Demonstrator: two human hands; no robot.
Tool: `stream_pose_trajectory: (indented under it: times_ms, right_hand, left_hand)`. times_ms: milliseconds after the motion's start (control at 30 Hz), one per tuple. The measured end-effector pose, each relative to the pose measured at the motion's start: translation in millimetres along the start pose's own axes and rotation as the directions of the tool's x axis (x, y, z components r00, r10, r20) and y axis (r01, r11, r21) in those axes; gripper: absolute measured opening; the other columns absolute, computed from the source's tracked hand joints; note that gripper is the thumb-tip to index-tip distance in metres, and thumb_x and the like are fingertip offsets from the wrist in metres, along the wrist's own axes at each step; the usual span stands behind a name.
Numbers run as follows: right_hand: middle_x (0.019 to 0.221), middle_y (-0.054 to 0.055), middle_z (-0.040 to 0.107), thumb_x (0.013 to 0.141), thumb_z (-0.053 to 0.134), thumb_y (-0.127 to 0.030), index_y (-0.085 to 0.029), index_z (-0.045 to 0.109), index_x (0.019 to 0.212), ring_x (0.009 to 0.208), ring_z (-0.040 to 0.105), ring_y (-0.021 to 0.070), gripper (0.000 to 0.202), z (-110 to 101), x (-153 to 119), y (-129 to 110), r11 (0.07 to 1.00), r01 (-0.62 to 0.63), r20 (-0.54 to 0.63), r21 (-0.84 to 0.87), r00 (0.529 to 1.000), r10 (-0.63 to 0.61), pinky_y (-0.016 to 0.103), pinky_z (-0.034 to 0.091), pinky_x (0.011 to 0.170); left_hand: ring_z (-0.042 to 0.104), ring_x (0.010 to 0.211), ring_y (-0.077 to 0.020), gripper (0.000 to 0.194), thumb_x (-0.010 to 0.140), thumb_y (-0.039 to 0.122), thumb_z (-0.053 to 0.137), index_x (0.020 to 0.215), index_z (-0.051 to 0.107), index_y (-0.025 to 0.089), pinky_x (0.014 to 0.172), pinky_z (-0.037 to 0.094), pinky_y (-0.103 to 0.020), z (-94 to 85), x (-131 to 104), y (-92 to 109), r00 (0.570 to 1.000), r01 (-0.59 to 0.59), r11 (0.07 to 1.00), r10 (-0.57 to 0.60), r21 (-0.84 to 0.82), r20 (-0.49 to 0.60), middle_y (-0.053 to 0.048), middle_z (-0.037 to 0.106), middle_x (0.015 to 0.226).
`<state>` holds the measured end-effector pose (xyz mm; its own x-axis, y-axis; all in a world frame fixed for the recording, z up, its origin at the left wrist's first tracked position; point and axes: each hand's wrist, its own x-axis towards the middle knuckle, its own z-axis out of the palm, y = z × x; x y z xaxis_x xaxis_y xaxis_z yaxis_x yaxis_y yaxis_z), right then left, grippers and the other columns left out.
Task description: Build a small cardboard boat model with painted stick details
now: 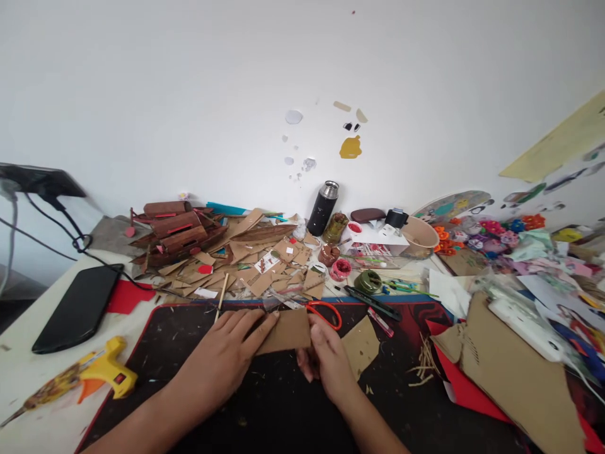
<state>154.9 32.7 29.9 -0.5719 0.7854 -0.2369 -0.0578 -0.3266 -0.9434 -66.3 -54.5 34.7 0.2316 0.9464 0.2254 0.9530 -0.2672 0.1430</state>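
Observation:
A small rectangular piece of brown cardboard (289,330) is held between both hands above the dark mat. My left hand (229,347) covers its left end, thumb and fingers pressed on it. On the right edge, my right hand (326,356) pinches the piece between thumb and fingers. Just behind the cardboard lie scissors with red-orange handles (331,310), partly hidden. Another cardboard scrap (362,345) rests on the mat to the right of my right hand.
A yellow glue gun (111,369) and a black phone (78,309) lie at left. Cardboard scraps (265,255), a black flask (323,209) and paint jars (367,281) stand behind. A large cardboard sheet (515,372) lies at right.

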Motion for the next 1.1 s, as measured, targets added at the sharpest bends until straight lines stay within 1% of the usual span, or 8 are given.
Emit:
stream_pose_trajectory:
  times_ms: [200,367,433,500,567,633,933,1100]
  right_hand:
    - [0.051,-0.008,0.049,0.087,0.072,-0.078,-0.019,0.064,0.089,0.035,0.036,0.0064,0.059,8.7,6.6,13.2,0.995,-0.064,-0.053,0.081,0.996,0.068,0.017,0.024,0.032]
    - [0.050,-0.010,0.044,0.085,0.076,-0.074,-0.019,0.062,0.083,0.035,0.032,0.0051,0.056,8.4,10.1,11.0,0.997,-0.038,-0.122,0.065,0.991,0.046,0.016,0.026,0.031]
    - [0.050,-0.010,0.044,0.084,0.076,-0.074,-0.019,0.062,0.084,0.036,0.032,0.0050,0.057,6.2,11.4,7.9,0.998,-0.011,-0.173,0.069,0.985,0.023,0.016,0.026,0.032]
    - [0.049,-0.010,0.043,0.084,0.075,-0.076,-0.019,0.062,0.083,0.036,0.032,0.0051,0.058,5.3,12.1,5.4,0.998,0.007,-0.201,0.055,0.979,0.004,0.016,0.026,0.032]
    - [0.049,-0.010,0.043,0.085,0.074,-0.077,-0.020,0.062,0.083,0.036,0.033,0.0052,0.059,6.7,11.8,3.8,0.999,0.014,-0.195,0.029,0.981,-0.008,0.016,0.026,0.033]
    - [0.049,-0.010,0.044,0.085,0.072,-0.079,-0.020,0.061,0.082,0.036,0.034,0.0054,0.060,10.0,10.6,3.1,1.000,0.013,-0.164,-0.002,0.986,-0.013,0.016,0.027,0.033]
    - [0.049,-0.010,0.044,0.085,0.075,-0.076,-0.019,0.061,0.081,0.035,0.033,0.0048,0.059,17.7,10.0,2.4,0.994,0.004,-0.058,0.112,0.998,0.003,0.016,0.026,0.032]
    - [0.050,-0.010,0.045,0.077,0.083,-0.075,-0.019,0.062,0.081,0.037,0.029,0.0037,0.060,22.4,14.3,1.6,0.970,-0.044,-0.042,0.240,0.998,0.056,0.015,0.023,0.032]
  left_hand:
    - [0.068,0.122,-0.0318,0.070,0.092,0.005,0.047,0.160,0.052,0.023,0.106,0.051,-0.048,-1.0,-11.1,-1.2,0.999,-0.018,0.998,0.020,0.065,-0.036,-0.015,0.072,0.139]
    - [0.057,0.143,-0.0335,0.075,0.092,0.012,0.051,0.165,0.041,0.025,0.117,0.047,-0.052,-4.4,-14.6,-11.2,0.965,0.218,0.950,-0.244,-0.222,-0.096,-0.014,0.060,0.158]
    - [0.061,0.139,-0.0334,0.067,0.098,0.027,0.052,0.165,0.042,0.024,0.115,0.049,-0.052,-12.8,-14.3,-15.9,0.905,0.361,0.800,-0.424,-0.479,-0.027,-0.013,0.067,0.149]
    - [0.073,0.116,-0.0317,0.060,0.103,0.046,0.052,0.159,0.052,0.023,0.103,0.057,-0.047,-23.2,-11.9,-17.5,0.828,0.482,0.515,-0.531,-0.708,0.178,-0.011,0.080,0.121]
    - [0.075,0.087,-0.0286,0.066,0.101,0.063,0.054,0.149,0.062,0.019,0.084,0.060,-0.040,-31.5,-8.1,-15.7,0.761,0.554,0.224,-0.526,-0.802,0.379,-0.008,0.080,0.088]
    - [0.068,0.071,-0.0240,0.069,0.093,0.070,0.064,0.138,0.070,0.017,0.069,0.056,-0.034,-34.4,-4.4,-12.4,0.736,0.550,0.040,-0.495,-0.834,0.462,-0.005,0.074,0.074]
    - [0.049,0.058,-0.0095,0.051,0.060,0.053,0.102,0.090,0.081,0.017,0.052,0.040,-0.021,-24.7,0.5,-5.9,0.676,0.420,-0.444,-0.428,-0.791,0.600,-0.001,0.066,0.078]
    - [0.041,0.055,-0.0070,0.051,0.049,0.050,0.106,0.077,0.079,0.017,0.048,0.036,-0.019,-27.6,6.4,-1.9,0.661,0.370,-0.545,-0.415,-0.753,0.625,0.001,0.060,0.069]
